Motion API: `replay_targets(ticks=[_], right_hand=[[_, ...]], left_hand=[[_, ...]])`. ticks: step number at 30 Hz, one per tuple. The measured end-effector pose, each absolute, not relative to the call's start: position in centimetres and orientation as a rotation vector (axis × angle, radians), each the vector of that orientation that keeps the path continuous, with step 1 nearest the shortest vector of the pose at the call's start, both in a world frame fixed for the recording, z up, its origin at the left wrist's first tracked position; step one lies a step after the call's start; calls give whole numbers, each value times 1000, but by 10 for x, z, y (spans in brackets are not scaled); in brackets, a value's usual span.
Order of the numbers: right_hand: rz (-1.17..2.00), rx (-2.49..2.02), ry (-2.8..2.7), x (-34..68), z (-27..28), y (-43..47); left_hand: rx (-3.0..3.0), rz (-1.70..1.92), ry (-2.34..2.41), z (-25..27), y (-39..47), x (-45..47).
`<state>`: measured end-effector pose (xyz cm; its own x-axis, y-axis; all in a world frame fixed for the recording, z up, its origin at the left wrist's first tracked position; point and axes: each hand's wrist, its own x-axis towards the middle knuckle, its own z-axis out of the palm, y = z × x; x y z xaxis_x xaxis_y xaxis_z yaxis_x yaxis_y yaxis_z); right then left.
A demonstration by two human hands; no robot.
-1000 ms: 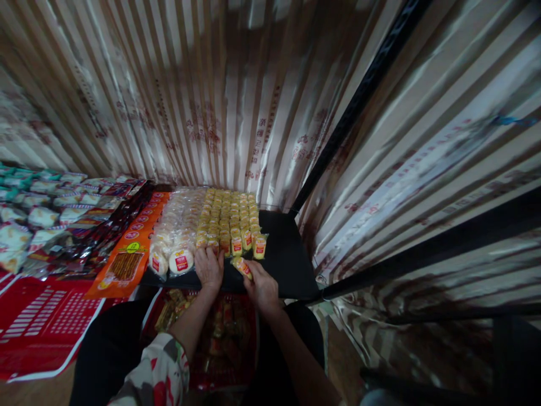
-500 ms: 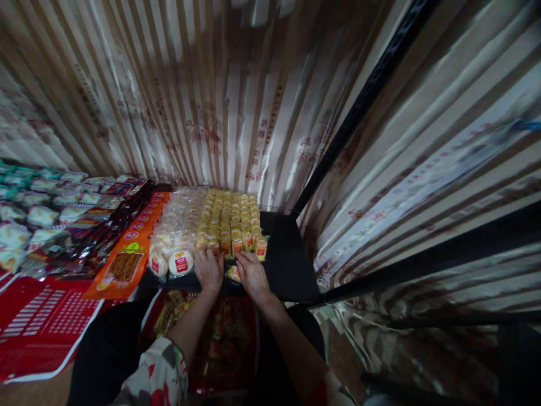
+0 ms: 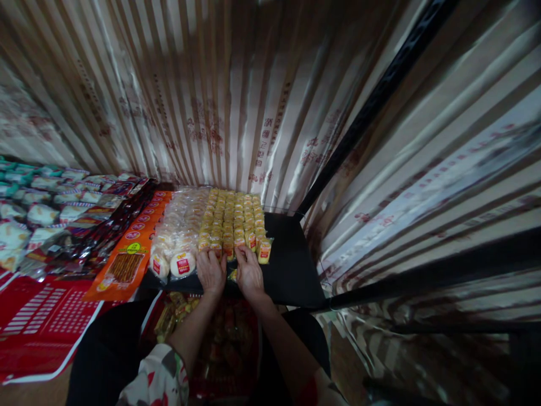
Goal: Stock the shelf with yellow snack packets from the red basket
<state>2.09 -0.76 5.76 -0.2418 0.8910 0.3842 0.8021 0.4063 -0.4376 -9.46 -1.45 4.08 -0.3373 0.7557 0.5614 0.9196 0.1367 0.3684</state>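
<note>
Small yellow snack packets (image 3: 232,214) stand in tight rows on a black shelf (image 3: 291,254). My left hand (image 3: 212,273) is at the front of the left rows, its fingers curled onto the front packets. Beside it, my right hand (image 3: 250,275) has its fingers closed on a front packet of a middle row (image 3: 239,243). Another yellow packet (image 3: 232,275) lies on the shelf, partly hidden by my right hand. At the right end of the front, one packet (image 3: 264,251) sticks out toward me.
Clear-wrapped round white snacks (image 3: 183,263) fill rows to the left. Beyond them lie an orange snack bag (image 3: 127,265), dark shiny packs (image 3: 105,225) and white packs (image 3: 42,215). A red bag (image 3: 224,361) with yellow packets sits below the shelf. A black post (image 3: 359,124) rises at right.
My right hand has moved slightly forward to the front of the rows, covering more of the loose packet. The left hand stays at the left rows. The view has shifted slightly.
</note>
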Motion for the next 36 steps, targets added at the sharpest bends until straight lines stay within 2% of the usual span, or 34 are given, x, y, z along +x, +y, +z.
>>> replay_targets(ticks=[36], right_hand=[[277,-1415,-2037,12,63,4]], left_hand=[[-1625,-1056,-2121,36,-11,-94]])
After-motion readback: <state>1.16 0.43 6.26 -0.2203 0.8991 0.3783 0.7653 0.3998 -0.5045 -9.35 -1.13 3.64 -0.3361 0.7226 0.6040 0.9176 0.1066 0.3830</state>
